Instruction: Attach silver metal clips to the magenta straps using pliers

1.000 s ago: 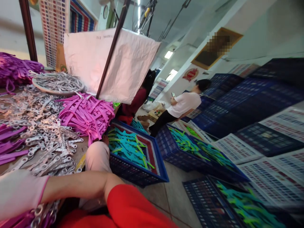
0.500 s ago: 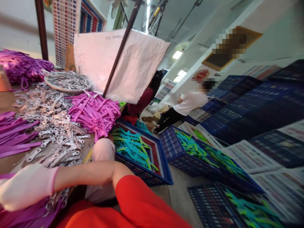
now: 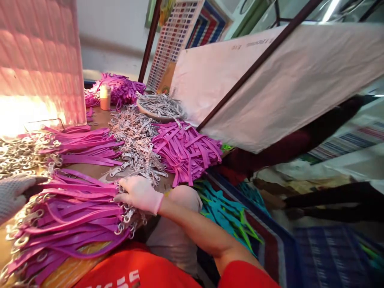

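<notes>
Dozens of purple straps (image 3: 69,216) with metal rings lie bundled at six o'clock on the worktop (image 3: 99,171). I judge I am gathering them: my right hand (image 3: 139,195), gloved, rests flat and spread on their ringed ends, and my left hand (image 3: 13,194) touches the bundle at nine o'clock, its grip unclear. Next calls for squaring the ends. Loose metal clasps (image 3: 135,140) lie at twelve o'clock.

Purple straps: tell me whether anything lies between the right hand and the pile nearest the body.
Nothing visible does. The right hand already rests on the metal-ring ends of the purple straps at the pile's right edge. The left hand sits at the pile's far left, beside loose rings.
</notes>
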The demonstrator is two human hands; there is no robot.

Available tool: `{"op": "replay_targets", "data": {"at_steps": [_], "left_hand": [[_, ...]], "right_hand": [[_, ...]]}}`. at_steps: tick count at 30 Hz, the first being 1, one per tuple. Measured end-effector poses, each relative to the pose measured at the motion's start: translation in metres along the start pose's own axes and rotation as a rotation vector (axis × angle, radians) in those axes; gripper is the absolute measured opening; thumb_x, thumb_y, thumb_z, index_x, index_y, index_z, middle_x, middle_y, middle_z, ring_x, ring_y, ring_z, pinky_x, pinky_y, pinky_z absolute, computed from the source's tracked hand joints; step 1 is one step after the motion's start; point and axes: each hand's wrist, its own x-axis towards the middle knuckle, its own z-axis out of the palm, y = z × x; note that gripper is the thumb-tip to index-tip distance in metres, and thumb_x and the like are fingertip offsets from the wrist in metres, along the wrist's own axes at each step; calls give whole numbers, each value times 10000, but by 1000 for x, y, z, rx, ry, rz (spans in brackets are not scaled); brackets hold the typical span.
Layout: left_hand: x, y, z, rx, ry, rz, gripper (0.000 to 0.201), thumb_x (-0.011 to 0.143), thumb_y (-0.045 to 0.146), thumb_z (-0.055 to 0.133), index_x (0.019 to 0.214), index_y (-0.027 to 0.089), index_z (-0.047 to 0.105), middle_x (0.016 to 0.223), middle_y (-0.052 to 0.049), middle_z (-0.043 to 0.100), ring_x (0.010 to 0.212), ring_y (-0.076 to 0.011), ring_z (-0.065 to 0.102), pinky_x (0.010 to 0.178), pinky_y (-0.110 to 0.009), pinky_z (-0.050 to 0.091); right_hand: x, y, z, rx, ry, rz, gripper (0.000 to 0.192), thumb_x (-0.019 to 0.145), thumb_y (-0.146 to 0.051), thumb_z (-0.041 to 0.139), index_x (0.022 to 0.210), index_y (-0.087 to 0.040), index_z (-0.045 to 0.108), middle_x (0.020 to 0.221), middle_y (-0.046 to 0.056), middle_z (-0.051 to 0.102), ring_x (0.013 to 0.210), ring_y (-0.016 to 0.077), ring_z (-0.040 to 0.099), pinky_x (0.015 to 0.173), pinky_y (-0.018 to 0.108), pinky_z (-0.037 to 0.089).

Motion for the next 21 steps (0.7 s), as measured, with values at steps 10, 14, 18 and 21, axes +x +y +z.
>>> {"op": "replay_targets", "data": {"at_steps": [10,14,18,21], "left_hand": [[-22,70,99,-1149,-82,-377,532,759,80,635,1272,215,605,1017,-64,741,616,-81,604,379,-93,289],[-16,71,128,-1289,-314,-284,623,761,87,701,1354,210,551,986,-82,700,498,-49,510,343,-115,248],[-19,66,143,-1301,-408,-221,730,776,138,701,1449,296,466,1229,-137,655,601,-85,611,364,-124,276],[-18,67,149,-1271,-458,-157,848,756,173,713,1517,322,370,1138,-115,682,507,-58,529,369,-144,269]], "right_hand": [[34,126,4,-39,183,657,189,906,-157,537,1048,-116,654,1048,188,688,974,260,635,819,325,422],[30,121,17,83,255,619,194,900,-158,476,977,-128,651,1025,165,698,990,252,621,863,339,436],[26,71,11,236,322,502,232,948,-239,419,1050,-159,612,1052,113,692,972,197,620,862,306,464],[22,10,3,539,237,216,210,973,-301,442,1059,-222,616,873,-2,697,778,138,631,765,255,488]]}}
